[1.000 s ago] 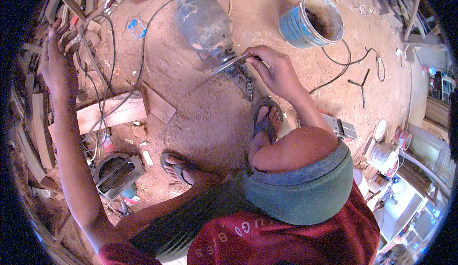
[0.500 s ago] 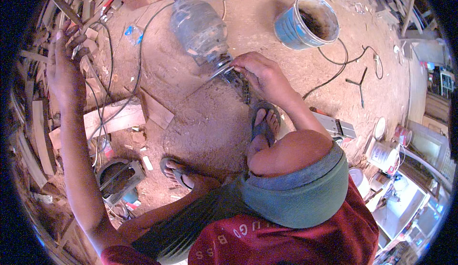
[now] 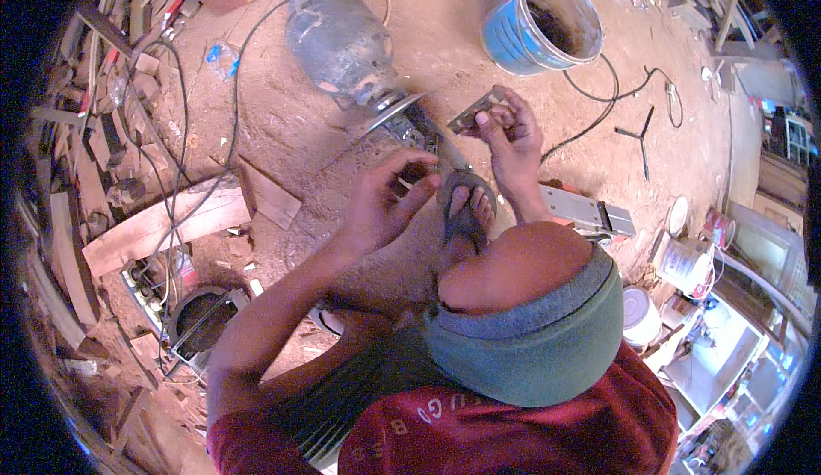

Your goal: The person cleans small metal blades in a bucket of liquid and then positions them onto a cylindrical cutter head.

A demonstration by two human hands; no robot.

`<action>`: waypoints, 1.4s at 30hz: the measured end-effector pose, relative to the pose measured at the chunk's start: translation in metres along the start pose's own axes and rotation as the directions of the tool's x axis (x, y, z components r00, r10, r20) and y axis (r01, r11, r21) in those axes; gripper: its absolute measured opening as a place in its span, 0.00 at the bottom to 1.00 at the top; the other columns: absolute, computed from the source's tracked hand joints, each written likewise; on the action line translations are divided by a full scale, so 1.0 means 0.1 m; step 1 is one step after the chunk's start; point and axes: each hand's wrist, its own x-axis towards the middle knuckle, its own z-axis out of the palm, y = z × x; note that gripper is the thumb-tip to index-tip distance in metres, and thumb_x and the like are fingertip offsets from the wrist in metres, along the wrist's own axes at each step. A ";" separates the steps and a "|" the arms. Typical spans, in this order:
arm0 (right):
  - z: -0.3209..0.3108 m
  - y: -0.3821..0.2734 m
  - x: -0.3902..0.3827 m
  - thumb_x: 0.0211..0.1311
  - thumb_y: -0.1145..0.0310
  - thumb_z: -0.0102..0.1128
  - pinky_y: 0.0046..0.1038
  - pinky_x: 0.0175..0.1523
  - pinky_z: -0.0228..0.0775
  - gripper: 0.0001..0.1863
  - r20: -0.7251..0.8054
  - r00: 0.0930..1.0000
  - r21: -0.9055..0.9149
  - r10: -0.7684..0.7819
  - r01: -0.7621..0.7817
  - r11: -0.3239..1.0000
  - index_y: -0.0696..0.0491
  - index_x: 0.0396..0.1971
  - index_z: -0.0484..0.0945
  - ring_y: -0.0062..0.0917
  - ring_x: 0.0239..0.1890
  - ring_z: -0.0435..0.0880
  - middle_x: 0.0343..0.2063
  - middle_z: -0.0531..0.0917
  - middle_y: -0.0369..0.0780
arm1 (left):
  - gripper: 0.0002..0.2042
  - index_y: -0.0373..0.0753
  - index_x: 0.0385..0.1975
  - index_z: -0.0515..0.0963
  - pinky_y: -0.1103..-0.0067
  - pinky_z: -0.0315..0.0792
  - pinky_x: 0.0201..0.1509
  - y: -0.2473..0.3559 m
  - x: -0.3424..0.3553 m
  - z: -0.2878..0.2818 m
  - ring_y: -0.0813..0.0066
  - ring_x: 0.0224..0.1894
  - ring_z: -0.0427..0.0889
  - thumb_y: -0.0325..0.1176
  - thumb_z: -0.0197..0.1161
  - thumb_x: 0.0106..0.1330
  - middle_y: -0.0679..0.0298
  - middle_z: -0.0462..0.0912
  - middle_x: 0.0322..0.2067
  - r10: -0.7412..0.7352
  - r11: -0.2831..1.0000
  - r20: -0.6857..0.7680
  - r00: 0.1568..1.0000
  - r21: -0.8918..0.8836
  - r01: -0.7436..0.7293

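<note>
My left hand (image 3: 398,193) is at the centre, fingers curled beside the dark metal fitting (image 3: 419,129) of a rounded, scuffed grey machine (image 3: 338,43); what it holds, if anything, is unclear. A round metal plate (image 3: 391,109) sits tilted at the machine's neck. My right hand (image 3: 513,141) is raised right of the fitting, pinching a small flat metal piece (image 3: 469,116). My sandalled foot (image 3: 464,206) is just below the fitting.
A blue bucket (image 3: 505,35) stands back right. Cables (image 3: 235,90), boards (image 3: 171,223) and wood scraps (image 3: 77,150) lie left. A black mould-like container (image 3: 201,330) sits lower left. A metal tool (image 3: 581,210), white buckets (image 3: 637,314) and a three-armed rod (image 3: 643,137) are right.
My left hand has come from the far left to the centre. My right hand has moved right, away from the round plate, and has turned upward with the small flat piece in it.
</note>
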 end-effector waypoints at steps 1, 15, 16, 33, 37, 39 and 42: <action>-0.07 0.16 -0.05 0.59 0.75 0.59 0.21 0.38 0.75 0.21 -0.028 0.996 0.019 0.080 -0.079 0.997 0.54 0.52 0.69 0.22 0.35 0.80 0.33 0.79 0.38 | 0.13 0.36 0.43 0.75 0.79 0.75 0.37 -0.27 -0.04 0.21 0.75 0.35 0.80 0.31 0.64 0.60 0.62 0.81 0.35 -0.208 0.952 0.031 0.978 -0.223 0.209; 0.29 1.40 -0.30 0.63 0.72 0.56 0.30 0.45 0.76 0.16 0.152 0.852 0.243 0.502 -0.524 0.816 0.55 0.49 0.65 0.25 0.38 0.80 0.35 0.78 0.39 | 0.12 0.29 0.39 0.77 0.78 0.77 0.39 -1.24 -0.05 0.13 0.71 0.37 0.80 0.28 0.65 0.59 0.57 0.81 0.36 -0.348 0.882 -0.337 0.875 -0.435 0.183; 0.30 1.44 -0.27 0.63 0.72 0.56 0.31 0.46 0.76 0.16 0.160 0.845 0.229 0.510 -0.535 0.813 0.55 0.49 0.65 0.26 0.39 0.80 0.35 0.78 0.38 | 0.11 0.29 0.39 0.77 0.78 0.77 0.39 -1.26 -0.05 0.12 0.71 0.36 0.81 0.28 0.65 0.59 0.57 0.81 0.35 -0.385 0.864 -0.353 0.853 -0.462 0.199; 0.31 1.53 -0.10 0.63 0.74 0.54 0.30 0.44 0.77 0.14 0.142 0.901 0.089 0.409 -0.423 0.902 0.60 0.47 0.68 0.31 0.38 0.82 0.35 0.79 0.45 | 0.09 0.27 0.35 0.78 0.77 0.80 0.37 -1.36 -0.03 0.03 0.70 0.31 0.82 0.25 0.65 0.59 0.57 0.82 0.32 -0.438 0.787 -0.383 0.813 -0.600 0.141; 0.43 1.33 -0.09 0.64 0.74 0.54 0.30 0.44 0.78 0.12 0.122 0.866 0.190 0.485 -0.499 0.845 0.60 0.45 0.69 0.31 0.39 0.82 0.36 0.79 0.44 | 0.09 0.27 0.35 0.78 0.78 0.80 0.37 -1.35 -0.02 0.01 0.71 0.31 0.82 0.26 0.64 0.59 0.56 0.82 0.31 -0.390 0.872 -0.440 0.809 -0.459 0.171; 0.45 1.32 -0.08 0.63 0.74 0.54 0.30 0.44 0.78 0.11 0.120 0.863 0.224 0.491 -0.505 0.833 0.60 0.44 0.69 0.31 0.39 0.82 0.36 0.78 0.44 | 0.09 0.27 0.36 0.78 0.78 0.80 0.37 -1.34 0.00 0.01 0.72 0.31 0.82 0.27 0.64 0.60 0.56 0.82 0.31 -0.376 0.890 -0.462 0.803 -0.423 0.173; 0.46 1.33 -0.07 0.63 0.74 0.54 0.30 0.44 0.79 0.11 0.121 0.869 0.280 0.480 -0.493 0.823 0.60 0.43 0.69 0.31 0.39 0.82 0.36 0.78 0.44 | 0.09 0.27 0.36 0.78 0.78 0.79 0.37 -1.34 0.02 0.01 0.72 0.30 0.82 0.26 0.64 0.60 0.56 0.82 0.30 -0.343 0.908 -0.472 0.812 -0.389 0.157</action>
